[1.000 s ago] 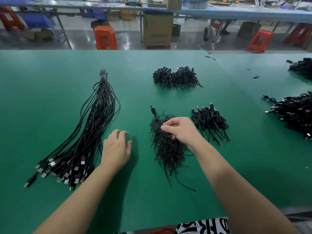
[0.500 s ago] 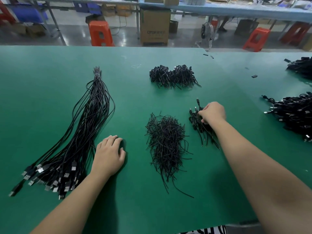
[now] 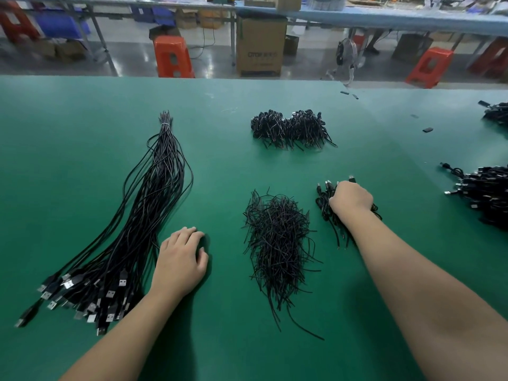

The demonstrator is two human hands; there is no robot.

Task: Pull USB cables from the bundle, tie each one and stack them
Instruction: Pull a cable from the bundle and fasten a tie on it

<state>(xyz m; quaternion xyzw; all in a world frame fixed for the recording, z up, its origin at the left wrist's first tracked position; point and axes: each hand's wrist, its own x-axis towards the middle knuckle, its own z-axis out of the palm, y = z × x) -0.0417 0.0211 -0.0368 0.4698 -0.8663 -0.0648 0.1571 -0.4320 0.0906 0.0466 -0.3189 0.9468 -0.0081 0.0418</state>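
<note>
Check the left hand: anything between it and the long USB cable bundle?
Nothing visible. The left hand rests on the green table right beside the USB cable bundle, with only bare mat between them. The twist-tie pile lies on the hand's other side, out of that path.

Left hand [image 3: 180,261] flat on green table [image 3: 68,138] beside cable bundle [image 3: 132,229], right hand [image 3: 350,199] on tied cables [image 3: 325,207]

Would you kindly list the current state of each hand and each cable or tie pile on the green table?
Long bundle of black USB cables: untied, fanned out, bound at far end.
Loose heap of thin black twist ties: scattered, untouched.
Small stack of coiled black cables: under the right hand.
Far pile of tied black cables: stacked, untouched.
Left hand: resting on table, empty.
Right hand: resting on the small stack.
</note>
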